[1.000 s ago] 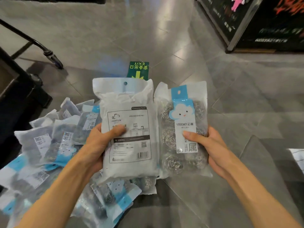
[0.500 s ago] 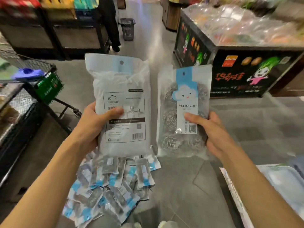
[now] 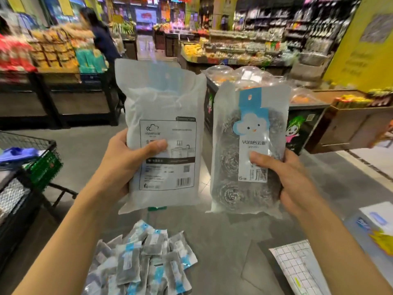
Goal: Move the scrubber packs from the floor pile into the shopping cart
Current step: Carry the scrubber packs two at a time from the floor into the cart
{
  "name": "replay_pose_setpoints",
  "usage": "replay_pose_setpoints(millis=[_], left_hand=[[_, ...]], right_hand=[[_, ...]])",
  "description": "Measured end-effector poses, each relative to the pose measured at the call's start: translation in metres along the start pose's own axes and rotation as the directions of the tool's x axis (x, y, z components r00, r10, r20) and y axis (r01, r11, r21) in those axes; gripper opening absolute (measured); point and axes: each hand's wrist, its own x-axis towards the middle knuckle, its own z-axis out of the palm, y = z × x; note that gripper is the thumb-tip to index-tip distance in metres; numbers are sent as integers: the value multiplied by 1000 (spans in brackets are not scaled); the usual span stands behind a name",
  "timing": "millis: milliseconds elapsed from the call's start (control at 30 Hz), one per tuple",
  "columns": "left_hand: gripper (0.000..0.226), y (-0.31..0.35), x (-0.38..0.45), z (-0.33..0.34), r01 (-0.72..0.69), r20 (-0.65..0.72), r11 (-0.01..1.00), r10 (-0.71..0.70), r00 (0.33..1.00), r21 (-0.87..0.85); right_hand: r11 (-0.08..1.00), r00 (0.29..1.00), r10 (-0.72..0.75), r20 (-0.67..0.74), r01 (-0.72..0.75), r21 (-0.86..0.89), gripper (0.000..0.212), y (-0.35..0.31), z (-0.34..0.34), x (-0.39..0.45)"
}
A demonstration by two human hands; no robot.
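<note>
Head view: the left hand grips 1 scrubber pack back side out, thumb curled across its printed panel, fingers behind. The right hand grips a second pack front side out, thumb pressed on the label strip. Both packs are upright, side by side and just apart, held well above the floor pile, which lies at 6 o'clock with many packs left in it. The shopping cart stands at 9 o'clock, its wire basket partly in view with something blue inside.

To do this step well, I judge both hands should swing toward 9 o'clock, clear the cart's rim before lowering, and lay the packs flat in the basket; the film looks slippery, so a firm pinch matters until they are over the wire.

Writing: the second pack's blue-and-white strip shows a cloud face, "yunlei" with Chinese characters, and "6" near the bottom. The first pack's panel carries a cloud logo, a barcode and a QR code; its small text is too blurred to read.
</note>
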Motion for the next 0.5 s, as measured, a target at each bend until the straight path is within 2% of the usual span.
replay_pose_setpoints(millis=[233,367,500], left_hand=[[49,9,38,20,-20,112,999,24,993,-31],[40,8,57,53,-4,194,1000,10,981,-31],[38,-2,81,96,25,201,999,-19,979,-29]], right_hand=[[998,995,-51,-89,48,-36,54,-16,-6,11],[998,985,-55,-162,49,-42,54,-19,-24,21],[998,969,-65,-239,57,-41,56,-21,-57,35]])
